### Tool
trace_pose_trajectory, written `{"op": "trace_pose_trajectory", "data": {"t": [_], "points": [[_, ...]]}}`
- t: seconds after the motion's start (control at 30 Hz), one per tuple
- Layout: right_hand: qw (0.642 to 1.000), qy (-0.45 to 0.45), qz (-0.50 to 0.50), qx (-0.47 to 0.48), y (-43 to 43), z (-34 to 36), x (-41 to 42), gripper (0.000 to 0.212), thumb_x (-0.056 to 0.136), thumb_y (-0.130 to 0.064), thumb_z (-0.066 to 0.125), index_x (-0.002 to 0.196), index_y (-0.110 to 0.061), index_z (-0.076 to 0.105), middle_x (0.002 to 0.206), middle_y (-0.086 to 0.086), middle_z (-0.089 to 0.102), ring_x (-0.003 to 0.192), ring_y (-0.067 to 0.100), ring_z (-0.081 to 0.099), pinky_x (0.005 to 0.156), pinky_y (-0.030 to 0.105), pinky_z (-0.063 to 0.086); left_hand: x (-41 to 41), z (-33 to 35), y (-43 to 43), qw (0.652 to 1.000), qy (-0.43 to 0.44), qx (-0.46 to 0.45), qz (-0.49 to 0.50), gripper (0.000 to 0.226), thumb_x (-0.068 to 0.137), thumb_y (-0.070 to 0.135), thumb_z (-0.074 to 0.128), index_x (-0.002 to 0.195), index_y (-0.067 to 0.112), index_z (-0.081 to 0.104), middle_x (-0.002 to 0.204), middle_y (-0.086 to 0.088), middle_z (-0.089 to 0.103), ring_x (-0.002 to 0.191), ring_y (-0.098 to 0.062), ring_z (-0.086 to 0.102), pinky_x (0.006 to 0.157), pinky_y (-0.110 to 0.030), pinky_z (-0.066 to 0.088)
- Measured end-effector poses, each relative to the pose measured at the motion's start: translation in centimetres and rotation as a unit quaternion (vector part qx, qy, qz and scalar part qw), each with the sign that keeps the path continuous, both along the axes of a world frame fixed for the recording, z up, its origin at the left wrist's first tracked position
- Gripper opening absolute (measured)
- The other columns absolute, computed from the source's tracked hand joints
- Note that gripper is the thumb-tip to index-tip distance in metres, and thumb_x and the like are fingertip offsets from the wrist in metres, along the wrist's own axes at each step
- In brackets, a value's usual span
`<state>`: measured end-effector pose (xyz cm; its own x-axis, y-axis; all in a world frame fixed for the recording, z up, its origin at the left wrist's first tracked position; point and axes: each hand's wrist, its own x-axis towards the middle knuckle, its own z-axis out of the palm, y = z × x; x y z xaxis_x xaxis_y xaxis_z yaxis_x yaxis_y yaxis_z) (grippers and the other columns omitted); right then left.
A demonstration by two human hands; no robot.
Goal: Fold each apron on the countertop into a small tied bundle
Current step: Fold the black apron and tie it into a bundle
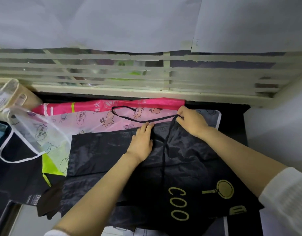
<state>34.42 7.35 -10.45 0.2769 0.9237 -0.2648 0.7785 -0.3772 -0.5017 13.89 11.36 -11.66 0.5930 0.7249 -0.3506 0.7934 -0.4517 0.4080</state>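
The black apron (181, 160) lies spread mid-frame on the table. The left hand (142, 140) presses it flat, and the right hand (191, 120) pinches its strap (165, 118). Folding is barely begun. Next, likely lay the strap inward.

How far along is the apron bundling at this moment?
Done: nothing yet; no tied bundle is in view. In hand: the black apron lies mostly spread out, the left hand pressing it flat while the right hand pinches its black strap. Left: folding and tying that one, then the pale pink cartoon apron, the bright pink apron, the clear white-trimmed apron and a yellow-green piece, all loose.
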Motion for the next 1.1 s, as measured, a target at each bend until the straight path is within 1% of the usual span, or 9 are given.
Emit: {"op": "trace_pose_trajectory", "data": {"t": [0.27,0.4,0.5,0.6,0.73,0.87,0.93,1.0,1.1], "points": [[0.969,0.182,-0.158,0.055,1.9,3.5,4.1,0.008,0.093,-0.011,0.057,0.088,-0.011,0.051,0.091,0.016,0.066,0.052,0.008,0.058,0.048,0.018,0.048,0.2,0.6,1.1,0.997,0.031,0.057,-0.043,0.041,0.098,0.017,0.040,0.139,0.016,0.035,0.140,-0.005,0.037,0.126,-0.027,0.039,0.102,-0.039,0.030],[0.969,0.186,-0.150,0.063,1.5,5.6,5.2,0.013,0.086,-0.015,0.067,0.091,-0.010,0.055,0.077,0.004,0.060,0.041,0.000,0.058,0.043,0.011,0.047,3.1,2.9,1.0,0.989,-0.092,0.112,0.004,0.033,0.099,0.027,0.043,0.127,0.010,0.049,0.122,-0.008,0.048,0.114,-0.026,0.047,0.096,-0.033,0.035],[0.974,0.176,-0.125,0.067,1.0,7.1,4.9,0.013,0.086,-0.012,0.067,0.090,-0.012,0.055,0.077,-0.001,0.058,0.044,0.002,0.058,0.042,0.010,0.046,6.7,5.9,0.5,0.972,-0.214,0.091,0.008,0.050,0.093,0.029,0.056,0.136,0.012,0.039,0.133,-0.005,0.039,0.115,-0.022,0.048,0.090,-0.033,0.043],[0.978,0.188,-0.072,0.053,0.7,8.4,4.2,0.013,0.087,-0.010,0.066,0.098,-0.010,0.058,0.079,0.000,0.059,0.057,0.008,0.057,0.049,0.013,0.048,9.9,7.9,1.1,0.972,-0.233,0.008,-0.017,0.062,0.087,0.018,0.063,0.142,0.017,0.034,0.139,-0.004,0.041,0.115,-0.019,0.050,0.090,-0.033,0.046],[0.983,0.167,-0.063,0.040,0.2,8.8,4.5,0.011,0.087,-0.007,0.064,0.097,-0.010,0.062,0.077,0.003,0.060,0.056,0.008,0.056,0.047,0.012,0.047,11.2,9.0,3.6,0.991,-0.102,-0.060,-0.055,0.004,0.092,0.018,0.058,0.090,0.016,0.061,0.084,-0.005,0.060,0.083,-0.021,0.058,0.067,-0.025,0.038],[0.990,0.111,-0.089,0.015,-0.7,7.6,6.1,0.013,0.090,-0.007,0.059,0.102,-0.004,0.061,0.083,0.009,0.061,0.061,0.013,0.058,0.055,0.017,0.050,9.9,10.2,6.5,0.989,-0.089,-0.118,0.012,0.016,0.094,0.013,0.055,0.078,0.011,0.055,0.064,-0.005,0.058,0.043,-0.008,0.053,0.049,-0.024,0.043],[0.991,0.089,-0.101,0.020,-1.0,6.8,6.6,0.016,0.090,-0.012,0.062,0.102,-0.002,0.062,0.089,0.012,0.063,0.071,0.017,0.059,0.069,0.028,0.053,9.6,10.7,7.4,0.986,-0.143,-0.078,0.039,0.013,0.094,0.008,0.054,0.081,0.010,0.052,0.065,-0.006,0.057,0.052,-0.015,0.059,0.053,-0.026,0.045],[0.990,0.063,-0.120,0.035,-1.0,6.3,6.7,0.017,0.090,-0.018,0.063,0.100,-0.004,0.064,0.090,0.010,0.062,0.078,0.018,0.057,0.078,0.035,0.052,9.7,10.9,7.7,0.982,-0.177,0.065,0.010,0.007,0.091,0.002,0.053,0.089,0.007,0.057,0.085,-0.008,0.054,0.080,-0.024,0.057,0.071,-0.024,0.039],[0.985,0.051,-0.155,0.057,-0.6,5.9,6.5,0.018,0.092,-0.021,0.059,0.099,-0.004,0.062,0.084,0.012,0.065,0.071,0.021,0.058,0.073,0.036,0.054,9.9,10.3,6.8,0.968,-0.200,0.144,-0.045,0.039,0.087,-0.010,0.046,0.122,0.004,0.052,0.127,-0.013,0.045,0.104,-0.027,0.052,0.093,-0.031,0.043]]}}
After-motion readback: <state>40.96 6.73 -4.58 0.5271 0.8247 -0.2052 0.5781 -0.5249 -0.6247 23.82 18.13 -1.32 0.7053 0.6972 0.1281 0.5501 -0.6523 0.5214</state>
